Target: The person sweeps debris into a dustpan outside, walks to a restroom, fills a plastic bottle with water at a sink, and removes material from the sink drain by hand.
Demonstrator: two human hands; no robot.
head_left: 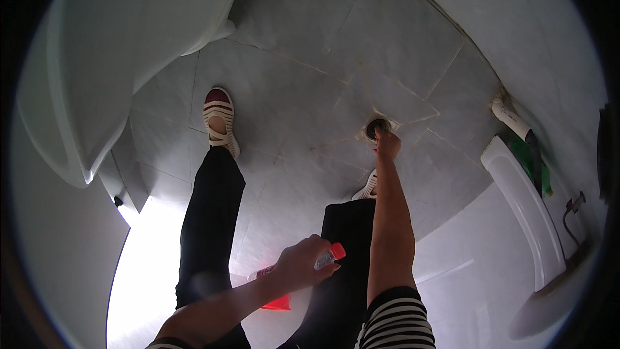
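My left hand (pixel 302 261) is closed around a clear plastic bottle (pixel 323 259) with a red cap (pixel 337 251), held tilted above my right leg. Its label end shows on the other side of the hand. Farther ahead, my right hand (pixel 387 144) is down at a round floor drain (pixel 375 126) set in the grey tiles. The fingers are bent together at the drain's dark opening. Whatever they grip there, if anything, is hidden.
A white basin-like fixture (pixel 84 77) curves along the left. On the right are a white ledge-like piece (pixel 526 213), a pipe (pixel 510 118), a green container (pixel 522 158) and a wall tap (pixel 575 202). My striped shoe (pixel 219 116) stands on the tiles; a red object (pixel 278 303) lies below my left forearm.
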